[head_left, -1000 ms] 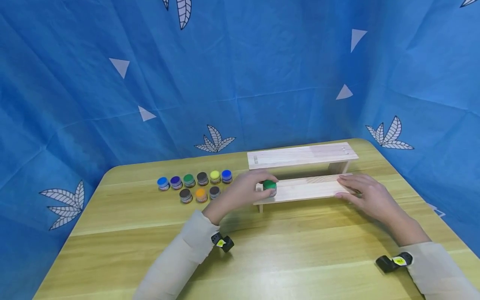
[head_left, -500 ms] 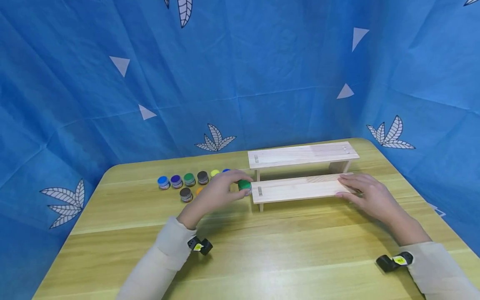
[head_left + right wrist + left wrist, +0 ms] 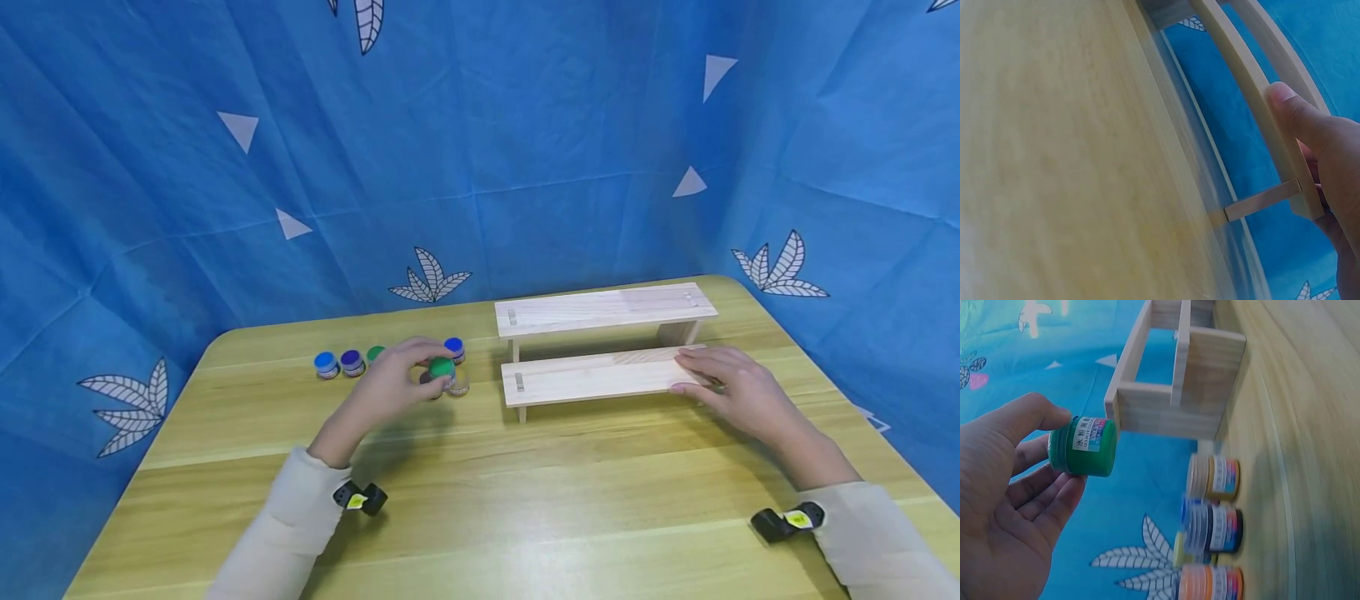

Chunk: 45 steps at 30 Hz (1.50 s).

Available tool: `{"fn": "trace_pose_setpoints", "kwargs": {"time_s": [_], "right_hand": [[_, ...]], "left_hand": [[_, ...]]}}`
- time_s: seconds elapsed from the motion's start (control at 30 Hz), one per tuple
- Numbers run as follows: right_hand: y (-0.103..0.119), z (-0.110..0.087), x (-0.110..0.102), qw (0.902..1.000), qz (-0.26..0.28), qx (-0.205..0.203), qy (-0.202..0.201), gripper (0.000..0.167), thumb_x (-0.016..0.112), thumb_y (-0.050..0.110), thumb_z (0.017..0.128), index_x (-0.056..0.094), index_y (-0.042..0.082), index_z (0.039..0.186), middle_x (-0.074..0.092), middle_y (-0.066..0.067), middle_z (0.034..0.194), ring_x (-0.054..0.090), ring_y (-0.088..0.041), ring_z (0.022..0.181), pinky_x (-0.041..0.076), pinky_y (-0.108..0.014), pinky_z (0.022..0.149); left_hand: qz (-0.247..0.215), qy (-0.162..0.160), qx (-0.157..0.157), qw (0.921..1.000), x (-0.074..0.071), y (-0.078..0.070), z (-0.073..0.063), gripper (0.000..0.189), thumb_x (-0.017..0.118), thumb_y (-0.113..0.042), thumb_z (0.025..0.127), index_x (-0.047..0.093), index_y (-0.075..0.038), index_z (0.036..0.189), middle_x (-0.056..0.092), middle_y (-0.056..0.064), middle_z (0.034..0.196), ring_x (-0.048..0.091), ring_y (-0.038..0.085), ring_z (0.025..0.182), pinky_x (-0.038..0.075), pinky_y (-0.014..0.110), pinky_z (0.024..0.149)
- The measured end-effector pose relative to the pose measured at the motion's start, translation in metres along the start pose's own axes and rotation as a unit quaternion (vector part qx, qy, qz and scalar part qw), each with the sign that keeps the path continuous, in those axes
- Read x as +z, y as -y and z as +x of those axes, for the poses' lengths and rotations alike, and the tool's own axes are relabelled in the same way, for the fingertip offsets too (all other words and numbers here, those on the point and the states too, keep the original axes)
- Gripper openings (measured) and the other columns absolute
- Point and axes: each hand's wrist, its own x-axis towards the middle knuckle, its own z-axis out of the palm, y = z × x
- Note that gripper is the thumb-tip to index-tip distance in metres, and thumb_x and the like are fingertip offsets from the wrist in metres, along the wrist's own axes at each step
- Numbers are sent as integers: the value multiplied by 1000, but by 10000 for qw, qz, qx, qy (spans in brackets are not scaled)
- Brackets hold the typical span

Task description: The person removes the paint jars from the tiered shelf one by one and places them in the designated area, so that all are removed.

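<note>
My left hand pinches a small green paint jar between thumb and fingers. In the head view it holds the jar up over a group of paint jars and hides some of them. A tan jar, a dark jar and an orange jar stand below it in the left wrist view. My right hand grips the right end of the lower board of a two-step wooden shelf, its thumb against the front edge in the right wrist view.
The shelf's upper board stands behind the lower one, near the table's back edge. Light blue, purple and dark blue jars sit on the wooden table. A blue curtain hangs behind.
My left hand has carried the green paint jar leftward, from the left end of the lower board to over the other jars. The right hand stays on the shelf.
</note>
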Motion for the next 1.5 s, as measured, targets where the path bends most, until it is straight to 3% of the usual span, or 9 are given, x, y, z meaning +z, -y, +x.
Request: {"fn": "trace_pose_setpoints", "kwargs": {"time_s": [0.2, 0.47, 0.87, 1.03, 1.23, 1.5], "right_hand": [[-1, 0, 0, 10000, 30, 49, 51, 54, 83, 30, 77, 69, 3, 121, 67, -16, 120, 55, -40, 114, 41, -50, 98], [0, 0, 0, 10000, 8, 81, 56, 54, 82, 30, 77, 69, 3, 121, 67, -17, 118, 56, -40, 114, 42, -53, 95], [2, 0, 0, 10000, -30, 13, 16, 52, 84, 25, 75, 70, 1, 119, 68, -17, 116, 56, -40, 112, 42, -53, 93], [3, 0, -1, 9999, -26, 89, 103, 52, 82, 28, 77, 69, 1, 120, 67, -17, 118, 55, -40, 113, 42, -54, 94], [3, 0, -1, 9998, -17, 151, 145, 53, 82, 29, 78, 69, 1, 121, 67, -18, 119, 55, -41, 115, 42, -54, 95], [3, 0, -2, 9999, -38, 93, 45, 53, 84, 26, 75, 69, 1, 119, 68, -18, 116, 56, -40, 112, 43, -54, 93]], "left_hand": [[62, -189, -97, 9998, -11, 15, -11, 30, 71, -21, 91, 69, -13, 120, 62, 3, 121, 60, 21, 100, 53, 47, 88], [55, -263, -375, 9989, -25, 38, -25, 32, 70, -20, 92, 67, -10, 123, 61, 7, 122, 61, 22, 98, 55, 47, 83], [179, -540, -729, 9957, -43, 73, -44, 33, 70, -16, 92, 67, -4, 122, 63, 12, 120, 61, 28, 103, 50, 52, 91], [142, -635, -733, 9952, -48, 84, -50, 33, 71, -13, 91, 66, -2, 122, 63, 14, 120, 61, 30, 104, 51, 53, 91], [94, -608, -847, 9945, -56, 96, -56, 34, 69, -11, 92, 64, 1, 123, 62, 19, 122, 61, 35, 105, 52, 52, 89], [11, -448, -1065, 9933, -63, 108, -64, 38, 66, -15, 95, 61, 2, 128, 58, 22, 129, 56, 40, 115, 47, 53, 98]]}}
